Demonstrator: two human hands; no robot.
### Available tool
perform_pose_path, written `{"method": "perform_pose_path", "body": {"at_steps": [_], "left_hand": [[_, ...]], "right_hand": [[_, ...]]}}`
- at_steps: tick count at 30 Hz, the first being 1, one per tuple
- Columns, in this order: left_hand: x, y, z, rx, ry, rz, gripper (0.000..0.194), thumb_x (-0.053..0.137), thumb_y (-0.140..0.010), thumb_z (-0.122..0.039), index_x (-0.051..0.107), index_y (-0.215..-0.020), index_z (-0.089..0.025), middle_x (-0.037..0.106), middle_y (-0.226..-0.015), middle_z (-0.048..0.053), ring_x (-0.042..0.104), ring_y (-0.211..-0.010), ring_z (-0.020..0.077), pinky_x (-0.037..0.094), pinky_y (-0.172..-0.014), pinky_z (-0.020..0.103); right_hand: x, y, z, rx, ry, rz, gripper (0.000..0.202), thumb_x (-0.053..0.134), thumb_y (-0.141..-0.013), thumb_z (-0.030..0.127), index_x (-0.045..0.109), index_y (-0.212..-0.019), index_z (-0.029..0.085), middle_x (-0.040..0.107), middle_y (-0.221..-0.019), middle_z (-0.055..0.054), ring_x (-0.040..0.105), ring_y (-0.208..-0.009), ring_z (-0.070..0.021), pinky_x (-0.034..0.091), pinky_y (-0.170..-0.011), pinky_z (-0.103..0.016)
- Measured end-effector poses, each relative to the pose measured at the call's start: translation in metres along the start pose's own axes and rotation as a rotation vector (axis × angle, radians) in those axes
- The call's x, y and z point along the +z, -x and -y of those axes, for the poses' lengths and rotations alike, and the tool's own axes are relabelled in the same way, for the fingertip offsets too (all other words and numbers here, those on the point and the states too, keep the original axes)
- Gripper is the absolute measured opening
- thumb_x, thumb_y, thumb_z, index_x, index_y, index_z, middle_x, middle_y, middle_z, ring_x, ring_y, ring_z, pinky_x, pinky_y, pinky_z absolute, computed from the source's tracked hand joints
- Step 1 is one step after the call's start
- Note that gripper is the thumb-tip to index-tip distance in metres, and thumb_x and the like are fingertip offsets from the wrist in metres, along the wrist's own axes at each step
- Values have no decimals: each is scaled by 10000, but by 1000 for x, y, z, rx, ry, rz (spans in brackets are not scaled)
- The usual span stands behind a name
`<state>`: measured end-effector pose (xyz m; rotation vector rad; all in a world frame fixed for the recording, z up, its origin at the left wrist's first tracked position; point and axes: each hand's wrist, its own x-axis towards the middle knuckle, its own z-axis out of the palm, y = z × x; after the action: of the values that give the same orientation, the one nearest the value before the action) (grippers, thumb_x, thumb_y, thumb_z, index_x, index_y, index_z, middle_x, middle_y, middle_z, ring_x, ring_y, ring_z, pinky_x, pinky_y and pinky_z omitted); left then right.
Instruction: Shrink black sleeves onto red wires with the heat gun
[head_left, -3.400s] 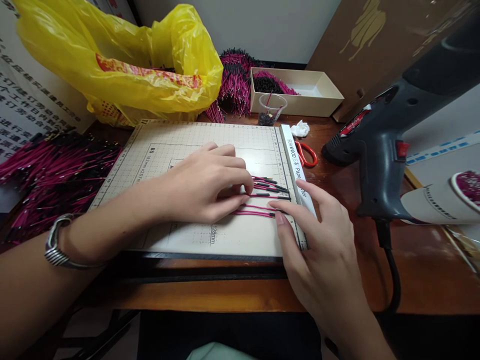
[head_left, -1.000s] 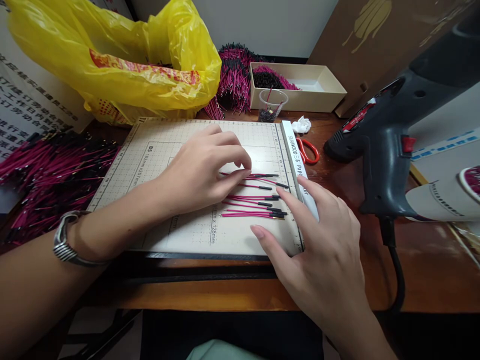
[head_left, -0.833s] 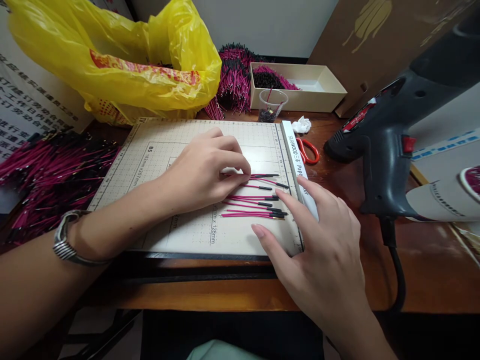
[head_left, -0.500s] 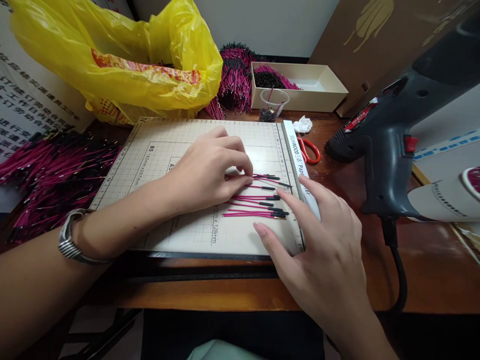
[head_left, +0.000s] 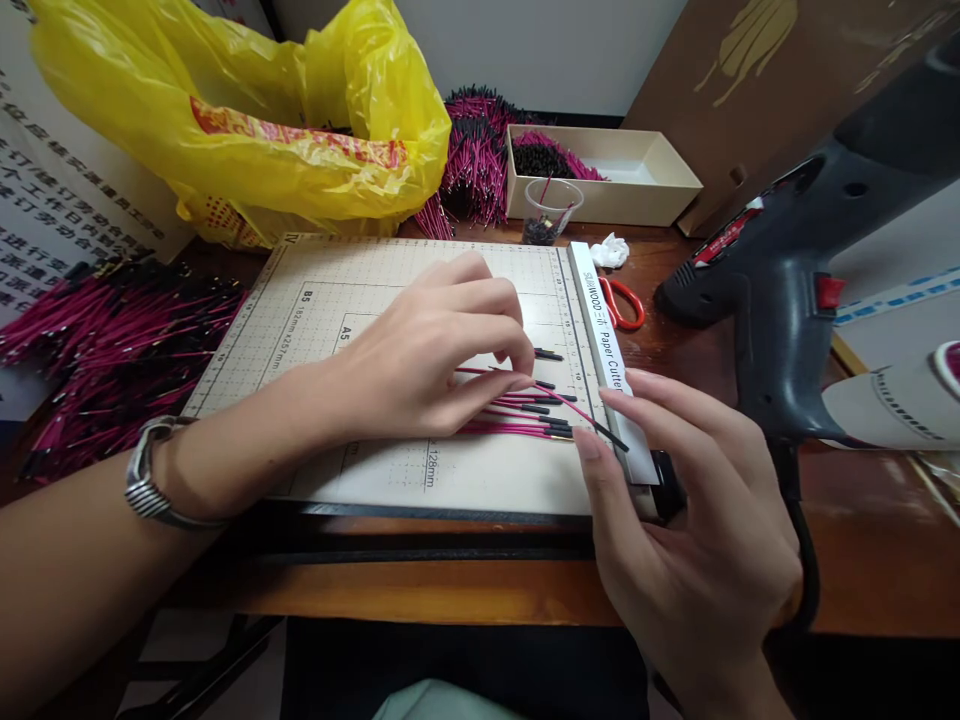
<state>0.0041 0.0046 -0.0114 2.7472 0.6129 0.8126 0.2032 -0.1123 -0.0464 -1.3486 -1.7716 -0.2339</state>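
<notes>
Several magenta wires with black sleeves (head_left: 517,428) lie side by side on the white gridded paper cutter board (head_left: 390,475). Between thumb and forefinger my left hand (head_left: 450,345) pinches one wire (head_left: 574,405), whose black end slants down to the right over the cutter's edge. Thumb and fingers apart, my right hand (head_left: 690,490) hovers beside that black end at the right edge of the board, holding nothing.
A yellow bag (head_left: 300,170) stands behind the board. Wire piles sit left (head_left: 127,350) and behind (head_left: 476,160). Also around are a cream box (head_left: 637,200), a plastic cup (head_left: 551,215), red scissors (head_left: 626,305), a heat gun (head_left: 780,320) and a paper cup (head_left: 877,405).
My left hand has moved slightly right with a wire pinched, its black end now angled over the cutter edge. My right hand has shifted right and slightly down, fingers still apart.
</notes>
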Motion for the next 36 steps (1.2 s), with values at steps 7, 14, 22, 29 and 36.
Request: {"method": "perform_pose_path", "body": {"at_steps": [7, 14, 22, 29, 36], "left_hand": [[-1, 1, -4, 64, 69, 26, 149, 599, -974, -271, 713, -890, -223, 699, -899, 38, 573, -875, 205, 465, -839, 363], [2, 0, -11, 110, 178, 118, 160, 620, -1002, -287, 754, -979, -202, 753, -886, 34, 581, -866, 194, 450, -874, 339], [0, 1, -14, 116, 147, 117, 185, 578, -998, -174, 752, -952, -217, 766, -876, 21, 595, -891, 202, 444, -851, 343], [1, 0, -13, 64, 191, 133, 147, 621, -980, -233, 753, -916, -244, 767, -848, 12, 602, -843, 193, 458, -859, 348], [-3, -4, -14, -19, 297, 168, 193, 619, -975, -220, 778, -876, -265, 781, -789, -23, 588, -728, 161, 467, -861, 357]], "right_hand": [[-1, 4, 0, 19, -80, -18, 283, 747, -805, 19, 746, -1049, 162, 706, -1166, -104, 652, -1160, -198, 525, -1052, -361], [-3, 0, -1, -11, -114, 33, 231, 724, -834, 39, 732, -1031, 159, 687, -1195, -104, 644, -1170, -177, 521, -1050, -331], [-4, -1, -1, 12, -119, 90, 204, 705, -866, 94, 694, -1031, 213, 670, -1236, -78, 633, -1176, -179, 521, -1036, -359], [-5, 0, -1, 14, -111, 92, 189, 695, -876, 96, 690, -1030, 206, 671, -1221, -81, 628, -1176, -163, 508, -1043, -334], [-6, -1, -2, 49, -123, 79, 140, 677, -896, 125, 690, -1014, 198, 682, -1206, -74, 631, -1166, -138, 495, -1041, -297]]}}
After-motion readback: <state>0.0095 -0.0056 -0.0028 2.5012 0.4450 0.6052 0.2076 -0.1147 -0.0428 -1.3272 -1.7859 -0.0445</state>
